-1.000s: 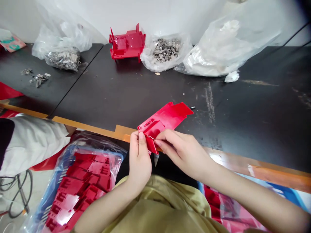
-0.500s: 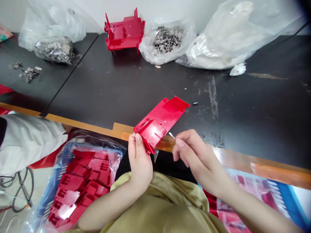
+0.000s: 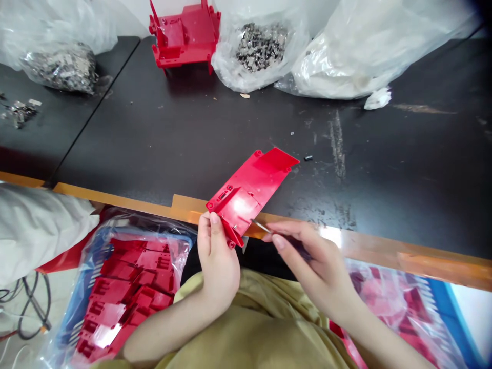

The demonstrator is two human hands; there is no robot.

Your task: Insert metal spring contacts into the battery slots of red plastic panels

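Note:
My left hand [image 3: 219, 261] is closed on the near left corner of a red plastic panel [image 3: 265, 177], thumb on top. The panel is tilted over the table edge, with a raised box-like section and small posts at its near end. Pinched in my right hand [image 3: 317, 264] is a thin metal rod-like tool [image 3: 262, 226]; its exact kind is unclear. Its dark tip lies at the right side of the raised section, and I cannot tell whether it touches. A small black piece [image 3: 308, 158] rests on the table just beyond the panel's far corner.
Along the back are a red plastic assembly [image 3: 186, 38], an open bag of metal clips [image 3: 261, 48], a large white plastic bag [image 3: 346, 61] and another bag of metal parts [image 3: 61, 66]. Below left stands a blue crate [image 3: 79, 287] of red parts. A person's pale sleeve [image 3: 42, 225] is at left.
My right hand has moved slightly down and the tool now reaches over the panel's edge, dark tip showing. My left hand still holds the panel. The whole view has shifted a little.

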